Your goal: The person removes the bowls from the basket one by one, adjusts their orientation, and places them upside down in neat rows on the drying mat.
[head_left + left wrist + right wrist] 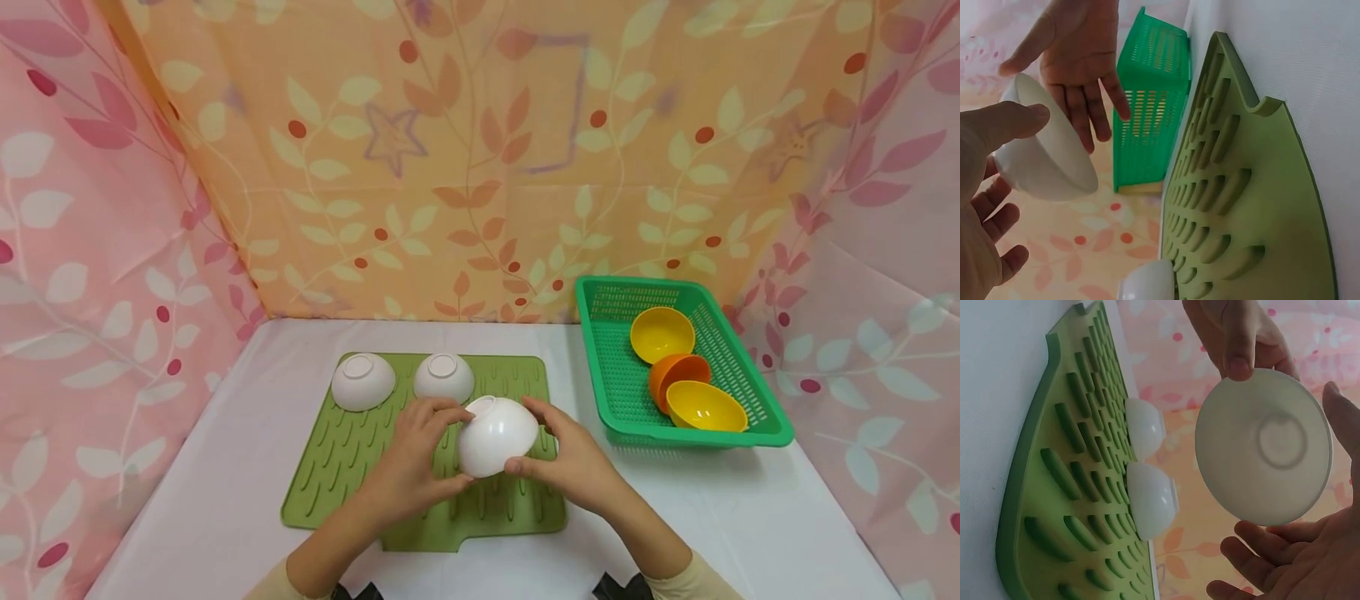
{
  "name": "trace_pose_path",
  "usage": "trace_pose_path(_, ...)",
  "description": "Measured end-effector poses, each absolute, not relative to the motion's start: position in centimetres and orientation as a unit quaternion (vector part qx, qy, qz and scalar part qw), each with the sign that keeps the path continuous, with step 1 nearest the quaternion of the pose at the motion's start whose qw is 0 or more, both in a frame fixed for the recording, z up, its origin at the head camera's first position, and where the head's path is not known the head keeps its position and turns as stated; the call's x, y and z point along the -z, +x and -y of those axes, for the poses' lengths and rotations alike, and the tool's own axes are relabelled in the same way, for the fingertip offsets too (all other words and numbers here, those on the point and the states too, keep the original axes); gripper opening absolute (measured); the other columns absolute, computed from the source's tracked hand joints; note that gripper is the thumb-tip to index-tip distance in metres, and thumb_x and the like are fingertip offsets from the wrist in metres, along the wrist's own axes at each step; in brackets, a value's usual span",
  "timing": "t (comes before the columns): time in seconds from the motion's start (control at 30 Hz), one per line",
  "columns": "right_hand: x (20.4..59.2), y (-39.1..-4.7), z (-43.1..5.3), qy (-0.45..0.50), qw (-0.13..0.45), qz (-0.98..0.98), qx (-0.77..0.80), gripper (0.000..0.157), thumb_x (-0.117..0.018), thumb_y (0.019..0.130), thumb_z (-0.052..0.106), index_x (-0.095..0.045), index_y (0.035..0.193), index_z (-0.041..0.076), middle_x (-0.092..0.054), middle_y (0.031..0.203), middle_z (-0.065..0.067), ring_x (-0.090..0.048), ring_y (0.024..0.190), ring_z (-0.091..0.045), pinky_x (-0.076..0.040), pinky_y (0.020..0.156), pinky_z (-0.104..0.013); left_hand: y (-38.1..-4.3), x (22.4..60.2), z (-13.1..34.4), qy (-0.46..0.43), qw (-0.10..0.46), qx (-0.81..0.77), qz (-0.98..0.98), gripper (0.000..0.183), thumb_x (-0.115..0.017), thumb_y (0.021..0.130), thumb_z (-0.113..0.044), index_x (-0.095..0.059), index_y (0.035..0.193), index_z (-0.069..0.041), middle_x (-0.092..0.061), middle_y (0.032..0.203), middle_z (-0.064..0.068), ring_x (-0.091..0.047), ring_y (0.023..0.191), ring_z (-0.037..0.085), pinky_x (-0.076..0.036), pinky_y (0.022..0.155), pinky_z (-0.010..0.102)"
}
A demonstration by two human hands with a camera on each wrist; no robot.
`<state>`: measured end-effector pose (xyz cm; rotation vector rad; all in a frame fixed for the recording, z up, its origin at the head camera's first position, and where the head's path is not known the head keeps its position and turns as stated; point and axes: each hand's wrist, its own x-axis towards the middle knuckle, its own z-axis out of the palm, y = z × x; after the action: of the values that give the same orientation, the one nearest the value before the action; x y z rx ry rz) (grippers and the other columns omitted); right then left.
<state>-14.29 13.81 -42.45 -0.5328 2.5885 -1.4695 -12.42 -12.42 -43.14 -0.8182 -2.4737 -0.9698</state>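
Note:
A white bowl (498, 437), tilted with its base up and toward the left, is held above the green drying mat (337, 483). My left hand (408, 458) pinches it, thumb on the inner side of the rim and fingers against the outside, as the left wrist view shows. On the bowl's other side my right hand (581, 467) is spread, thumb and fingertips right at the rim. Two more white bowls, a left one (363, 385) and a right one (444, 379), lie upside down along the mat's far edge.
To the right stands a green plastic basket (600, 379) holding two yellow bowls, an upper one (660, 333) and a lower one (705, 408), and an orange bowl (663, 375). White cloth (210, 467) covers the table. Patterned curtains (480, 167) enclose the back and sides.

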Motion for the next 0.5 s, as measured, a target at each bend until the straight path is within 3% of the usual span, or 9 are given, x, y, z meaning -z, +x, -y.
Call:
trace_pose_path(0.1,42.53,-14.37,-13.86,-0.175,0.063,-0.852,0.490,0.089,-0.088,0.079,0.043,-0.047,0.152,0.012,-0.058,0.147,-0.005,-0.050,0.138,-0.032,-0.037,0.111,-0.065,-12.30,43.09,12.37,-0.308,0.199,0.329,0.870,0.079,-0.100,0.061,-0.019,-0.059,0.129,-0.018,-0.052,0.129,0.000,-0.044,0.125,0.023,-0.035,0.104,0.055)
trace_pose_path(0.2,42.55,-14.49,-14.03,-0.190,0.059,-0.835,0.513,0.084,-0.089,0.078,0.038,-0.050,0.149,0.017,-0.059,0.144,-0.003,-0.049,0.138,-0.033,-0.034,0.109,-0.071,-12.22,43.04,12.45,-0.299,0.185,0.360,0.864,0.084,-0.101,0.061,-0.023,-0.057,0.133,-0.021,-0.050,0.135,0.000,-0.042,0.129,0.022,-0.035,0.105,0.056)
trace_pose_path(0.33,42.72,-14.73,-14.33,-0.227,0.049,-0.799,0.555,0.080,-0.091,0.077,0.032,-0.052,0.147,0.024,-0.059,0.143,0.001,-0.047,0.137,-0.031,-0.028,0.110,-0.074,-12.18,42.84,12.60,-0.254,0.127,0.441,0.851,0.097,-0.100,0.059,-0.031,-0.050,0.143,-0.026,-0.047,0.145,-0.003,-0.042,0.136,0.023,-0.038,0.108,0.059)
trace_pose_path(0.5,43.21,-15.08,-14.46,-0.282,0.033,-0.753,0.594,0.084,-0.092,0.076,0.026,-0.050,0.148,0.026,-0.055,0.146,0.003,-0.044,0.139,-0.028,-0.021,0.114,-0.075,-12.34,42.43,12.76,-0.202,0.047,0.519,0.830,0.098,-0.099,0.060,-0.031,-0.049,0.144,-0.031,-0.052,0.143,-0.010,-0.047,0.133,0.018,-0.041,0.106,0.050)
